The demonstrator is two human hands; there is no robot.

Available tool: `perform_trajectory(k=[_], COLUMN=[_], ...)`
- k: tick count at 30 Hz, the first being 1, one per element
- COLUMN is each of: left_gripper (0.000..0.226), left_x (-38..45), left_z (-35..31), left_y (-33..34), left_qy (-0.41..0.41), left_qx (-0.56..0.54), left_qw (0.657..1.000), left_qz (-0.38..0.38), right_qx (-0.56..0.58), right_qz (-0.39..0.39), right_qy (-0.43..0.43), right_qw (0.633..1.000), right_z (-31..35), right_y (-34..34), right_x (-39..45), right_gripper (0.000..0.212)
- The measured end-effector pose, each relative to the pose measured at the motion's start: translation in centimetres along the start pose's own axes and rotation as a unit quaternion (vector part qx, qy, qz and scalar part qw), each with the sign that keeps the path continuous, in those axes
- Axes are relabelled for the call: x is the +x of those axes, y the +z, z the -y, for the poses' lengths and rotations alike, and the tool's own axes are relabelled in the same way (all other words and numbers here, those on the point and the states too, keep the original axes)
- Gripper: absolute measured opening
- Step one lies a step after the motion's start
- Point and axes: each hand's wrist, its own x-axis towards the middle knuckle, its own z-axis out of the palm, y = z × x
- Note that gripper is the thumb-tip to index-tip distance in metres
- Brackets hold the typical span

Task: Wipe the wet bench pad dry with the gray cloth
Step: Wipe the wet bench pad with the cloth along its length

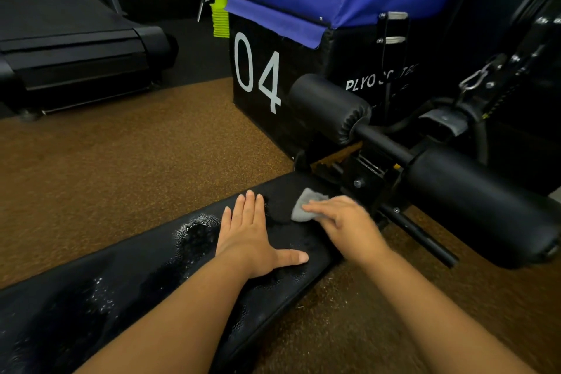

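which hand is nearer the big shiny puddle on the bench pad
Left. The left hand lies flat on the bench pad right beside the puddle. The right hand presses the gray cloth farther off, near the pad's end.

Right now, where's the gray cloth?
In the head view, the gray cloth lies under the right hand at the far end of the bench pad, right of the flat left hand.
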Motion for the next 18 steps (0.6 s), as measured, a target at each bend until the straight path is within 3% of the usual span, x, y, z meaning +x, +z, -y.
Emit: perform_trajectory(k=[3,9,11,15,18], left_gripper=[0.139,0.139,0.139,0.140,0.140], left_x=[0.0,0.1,0.0,0.1,0.2], left_z=[-0.1,0.1,0.0,-0.1,0.0], left_y=[0.0,0.0,-0.1,-0.2,-0.3], left_qy=[-0.001,0.001,0.000,-0.002,-0.003], left_qx=[0.003,0.010,0.010,0.011,0.017], left_qw=[1.000,1.000,1.000,1.000,1.000], left_qz=[0.000,0.009,0.010,0.017,0.025], right_qx=[0.001,0.020,-0.005,-0.012,0.013], right_qz=[-0.063,0.032,0.024,-0.066,-0.034], right_qy=[0.088,-0.055,-0.046,0.060,0.011], right_qw=[0.994,0.998,0.999,0.996,0.999], right_z=[-0.3,1.7,-0.1,0.2,2.3], right_y=[0.8,-0.1,-1.6,-0.3,1.0], right_x=[1.1,-3.4,-3.4,-2.0,-3.5], right_gripper=[0.031,0.032,0.034,0.030,0.030])
